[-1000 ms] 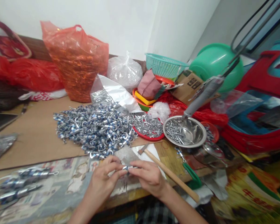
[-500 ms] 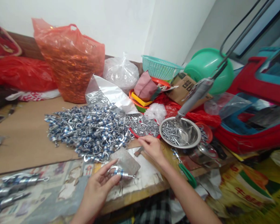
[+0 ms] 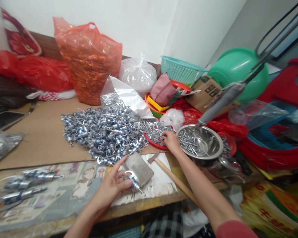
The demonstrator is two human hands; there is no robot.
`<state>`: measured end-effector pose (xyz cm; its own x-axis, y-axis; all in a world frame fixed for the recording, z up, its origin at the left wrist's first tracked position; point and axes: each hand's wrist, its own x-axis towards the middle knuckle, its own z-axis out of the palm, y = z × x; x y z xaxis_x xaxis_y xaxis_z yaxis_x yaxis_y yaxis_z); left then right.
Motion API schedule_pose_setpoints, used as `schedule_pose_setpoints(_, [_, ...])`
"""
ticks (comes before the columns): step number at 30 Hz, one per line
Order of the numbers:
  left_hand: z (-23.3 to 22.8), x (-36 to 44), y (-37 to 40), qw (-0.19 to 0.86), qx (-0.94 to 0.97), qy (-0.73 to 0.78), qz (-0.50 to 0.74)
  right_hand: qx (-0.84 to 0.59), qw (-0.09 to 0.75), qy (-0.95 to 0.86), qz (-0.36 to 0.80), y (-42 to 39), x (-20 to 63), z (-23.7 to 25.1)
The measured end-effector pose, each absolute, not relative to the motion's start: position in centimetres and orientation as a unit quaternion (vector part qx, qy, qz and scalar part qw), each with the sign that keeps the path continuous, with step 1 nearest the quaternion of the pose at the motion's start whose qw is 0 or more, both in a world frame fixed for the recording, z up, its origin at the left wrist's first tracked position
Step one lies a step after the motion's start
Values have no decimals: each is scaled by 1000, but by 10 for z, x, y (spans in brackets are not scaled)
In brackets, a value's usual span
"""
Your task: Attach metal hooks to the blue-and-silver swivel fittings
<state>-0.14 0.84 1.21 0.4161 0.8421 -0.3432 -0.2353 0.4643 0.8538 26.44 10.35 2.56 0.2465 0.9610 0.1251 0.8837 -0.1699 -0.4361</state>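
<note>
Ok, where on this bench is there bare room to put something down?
The brown cardboard left of the metal clip pile is the biggest bare patch, running back to the orange bag. A smaller bare strip lies on the newspaper near the left hand. Crowded: around the right hand, the red dish, steel bowl and hammer.

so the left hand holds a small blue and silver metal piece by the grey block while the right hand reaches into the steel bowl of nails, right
Not quite. The head view shows the right hand at the red plate of small silver parts, just left of the steel bowl, not in it. The rest holds: the left hand pinches a small blue and silver metal piece beside the grey block.
</note>
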Motion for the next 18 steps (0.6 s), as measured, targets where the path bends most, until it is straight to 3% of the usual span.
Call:
schedule_pose_setpoints(7, [15,1,6,743,363,419,376,-606,308,-688,256,23,194,34])
schedule_pose_setpoints(14, [16,1,6,740,374,403,386,-523,197,-794,240,-3,173,54])
schedule_pose_setpoints(18, [13,1,6,745,372,398,386,-502,190,-816,216,4,166,49])
